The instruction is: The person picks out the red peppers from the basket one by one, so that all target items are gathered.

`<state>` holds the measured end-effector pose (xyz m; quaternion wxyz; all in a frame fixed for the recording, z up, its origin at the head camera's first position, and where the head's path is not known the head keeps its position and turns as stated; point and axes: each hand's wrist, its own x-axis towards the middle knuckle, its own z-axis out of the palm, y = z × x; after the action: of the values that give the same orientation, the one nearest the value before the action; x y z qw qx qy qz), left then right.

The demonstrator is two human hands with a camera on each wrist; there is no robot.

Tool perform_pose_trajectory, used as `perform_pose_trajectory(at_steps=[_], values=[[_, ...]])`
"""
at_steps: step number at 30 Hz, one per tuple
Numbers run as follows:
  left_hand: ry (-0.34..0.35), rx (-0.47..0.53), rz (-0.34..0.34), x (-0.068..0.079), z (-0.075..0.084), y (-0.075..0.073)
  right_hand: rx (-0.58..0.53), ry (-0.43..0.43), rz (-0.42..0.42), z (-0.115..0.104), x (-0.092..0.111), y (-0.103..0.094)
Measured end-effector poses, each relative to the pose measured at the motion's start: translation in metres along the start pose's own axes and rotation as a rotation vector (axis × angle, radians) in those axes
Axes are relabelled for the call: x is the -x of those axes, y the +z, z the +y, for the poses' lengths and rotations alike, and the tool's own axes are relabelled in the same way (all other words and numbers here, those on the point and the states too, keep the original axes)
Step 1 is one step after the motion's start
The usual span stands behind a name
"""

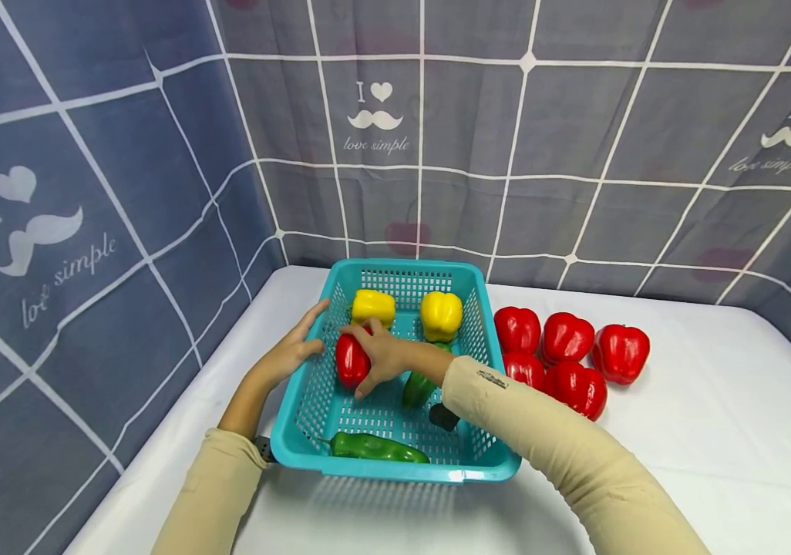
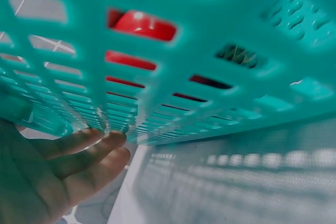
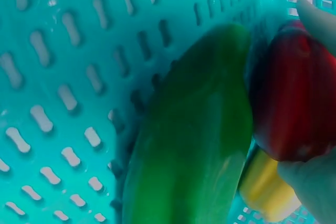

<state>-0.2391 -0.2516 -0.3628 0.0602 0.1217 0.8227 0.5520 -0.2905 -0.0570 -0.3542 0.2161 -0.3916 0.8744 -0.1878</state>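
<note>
A turquoise plastic basket [image 1: 395, 472] sits on the table. Inside it my right hand [image 1: 388, 358] holds a red bell pepper [image 1: 351, 362] near the left wall, thumb at one end and fingers at the other. The right wrist view also shows this red bell pepper [image 3: 294, 98]. My left hand [image 1: 287, 354] rests on the basket's left rim, its fingers fairly straight and touching the outer wall. Two yellow bell peppers [image 1: 441, 316] lie toward the back of the basket. A long green pepper [image 1: 375, 447] lies along the front; another long green vegetable [image 3: 184, 129] is partly hidden under my right forearm.
Several red bell peppers [image 1: 569, 337] are grouped on the white tablecloth [image 1: 701, 408], just right of the basket. Grey checked cloth [image 1: 472, 116] hangs behind and along the left side. My right forearm crosses the basket's right wall.
</note>
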Motion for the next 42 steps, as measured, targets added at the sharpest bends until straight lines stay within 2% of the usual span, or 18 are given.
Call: perform_pose_trajectory(at_steps=[13, 24, 31, 38, 42], values=[[-0.002, -0.016, -0.003, -0.001, -0.001, 0.001, -0.044, 0.019, 0.02, -0.002, 0.004, -0.002], [0.017, -0.022, -0.011, -0.002, -0.002, 0.003, -0.074, -0.034, 0.088, 0.001, 0.008, -0.013], [0.006, -0.019, -0.016, -0.002, -0.001, 0.004, -0.109, -0.062, 0.114, 0.002, 0.011, -0.016], [0.01, -0.015, -0.019, -0.001, -0.002, 0.0, -0.109, -0.098, 0.16, -0.006, 0.013, -0.023], [0.011, -0.03, -0.009, -0.001, -0.002, -0.001, -0.121, -0.1, 0.164, -0.009, 0.02, -0.028]])
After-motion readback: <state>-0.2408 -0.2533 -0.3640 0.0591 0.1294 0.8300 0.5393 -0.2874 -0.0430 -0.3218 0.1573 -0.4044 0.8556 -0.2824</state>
